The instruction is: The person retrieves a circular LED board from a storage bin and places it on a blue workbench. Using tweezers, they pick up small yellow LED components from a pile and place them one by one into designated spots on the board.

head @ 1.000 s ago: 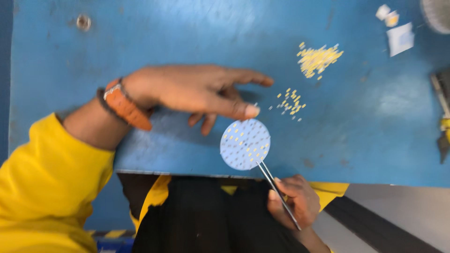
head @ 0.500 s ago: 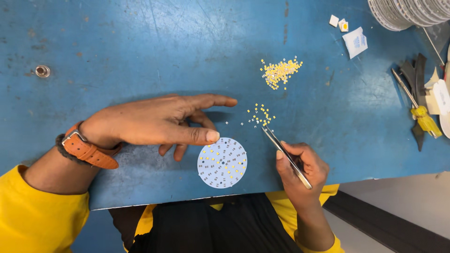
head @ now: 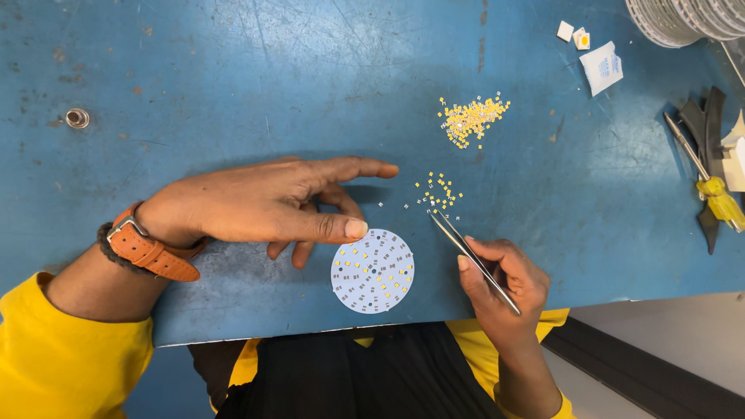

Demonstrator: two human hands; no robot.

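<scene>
While I look down over the blue bench (head: 233, 70), I take the round white circuit board (head: 372, 271) near its front edge as my landmark. Far to the upper left of the board, a small metal stud (head: 77, 118) sits on the bench top. Left of the board, my left hand (head: 256, 206) lies flat and spread, an orange watch strap (head: 147, 250) on the wrist and a yellow sleeve (head: 70, 365) behind it. Its grip is loose, closed on nothing; the tip of the thumb touches the board's upper left edge, and the forefinger points right, above the board. The board itself lies flat, dotted with small yellow and dark parts.

Just above and right of the board lies a small scatter of tiny yellow chips (head: 440, 193). Further up from the board, a larger heap of yellow chips (head: 471, 118) sits well apart. Right of the board, my right hand (head: 504, 283) pinches a pair of tweezers (head: 473, 260), fingers clenched about the shaft; the tips reach up and left to the lower edge of the small scatter. I cannot tell whether the tips hold a chip.

Far to the upper right of the board lie a small white packet (head: 603, 67) and a stack of round boards (head: 683, 19). At the far right lies a yellow-handled screwdriver (head: 710, 182).
</scene>
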